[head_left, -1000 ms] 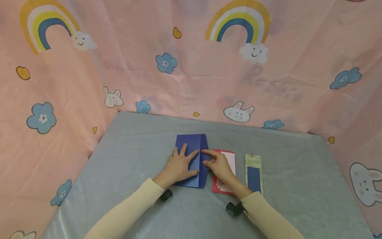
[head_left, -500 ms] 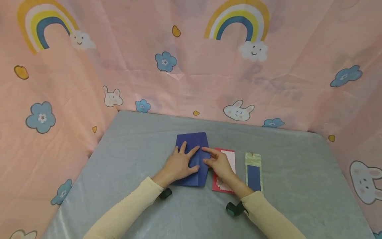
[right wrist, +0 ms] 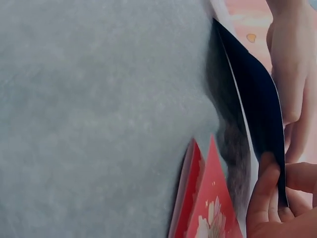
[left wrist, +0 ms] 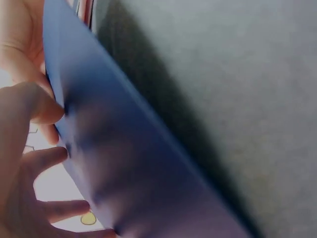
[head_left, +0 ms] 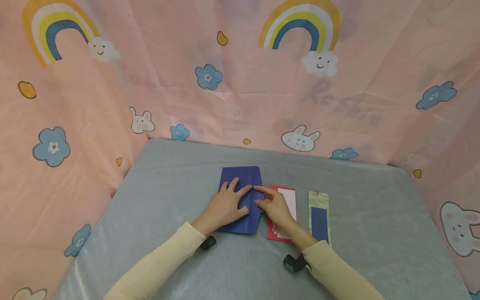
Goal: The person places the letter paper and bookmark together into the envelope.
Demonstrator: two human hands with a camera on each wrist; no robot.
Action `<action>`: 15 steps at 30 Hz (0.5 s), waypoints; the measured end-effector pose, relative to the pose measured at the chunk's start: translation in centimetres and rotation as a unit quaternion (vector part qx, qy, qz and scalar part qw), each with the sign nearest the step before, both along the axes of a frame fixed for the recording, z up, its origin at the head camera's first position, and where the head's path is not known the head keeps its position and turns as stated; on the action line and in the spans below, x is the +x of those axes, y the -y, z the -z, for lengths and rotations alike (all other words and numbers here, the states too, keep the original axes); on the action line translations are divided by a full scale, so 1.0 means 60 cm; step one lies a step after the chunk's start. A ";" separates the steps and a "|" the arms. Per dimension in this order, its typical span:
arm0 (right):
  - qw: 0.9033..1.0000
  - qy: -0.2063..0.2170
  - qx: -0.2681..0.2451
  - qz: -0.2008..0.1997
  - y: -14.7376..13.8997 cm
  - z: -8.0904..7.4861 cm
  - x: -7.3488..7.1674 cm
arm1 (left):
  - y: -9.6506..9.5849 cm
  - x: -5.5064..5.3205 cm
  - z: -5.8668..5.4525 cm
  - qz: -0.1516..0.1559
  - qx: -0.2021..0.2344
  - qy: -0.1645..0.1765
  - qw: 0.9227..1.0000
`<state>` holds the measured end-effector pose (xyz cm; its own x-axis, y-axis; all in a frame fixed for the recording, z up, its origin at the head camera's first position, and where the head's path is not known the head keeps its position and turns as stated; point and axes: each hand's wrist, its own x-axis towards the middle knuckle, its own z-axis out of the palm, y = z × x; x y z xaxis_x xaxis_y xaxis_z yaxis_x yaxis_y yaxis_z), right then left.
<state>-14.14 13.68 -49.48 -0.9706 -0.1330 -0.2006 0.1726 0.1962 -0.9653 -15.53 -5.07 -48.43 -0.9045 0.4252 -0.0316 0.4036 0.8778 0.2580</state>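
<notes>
A dark blue paper envelope (head_left: 240, 174) lies in front of me in the head view, its flap (head_left: 256, 218) along the right side. With fingers spread, my left hand (head_left: 222, 207) presses on the envelope's body; in the left wrist view its fingertips touch the blue paper (left wrist: 114, 139). My right hand (head_left: 276, 208) pinches the flap's edge between thumb and fingers. The right wrist view shows the flap (right wrist: 257, 94) standing off the body, with that hand (right wrist: 292, 223) at its near end. Part of the envelope is hidden beneath my left hand.
Beneath my right wrist lies a red folded card (head_left: 289, 200) with a white panel and flowers. Farther right is a greenish bookmark-like strip (head_left: 319, 221) with a dark blue panel. A grey cloth covers the table (head_left: 180, 179); a pink printed curtain (head_left: 247, 104) surrounds it.
The flap has swung outward to the right and lies flatter than a second ago. My left hand's fingers have drawn slightly closer together; my right hand has barely moved.
</notes>
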 end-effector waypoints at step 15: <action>0.999 0.005 0.037 -0.006 0.011 -0.053 0.016 | 0.003 0.004 0.007 0.009 0.018 -0.041 0.999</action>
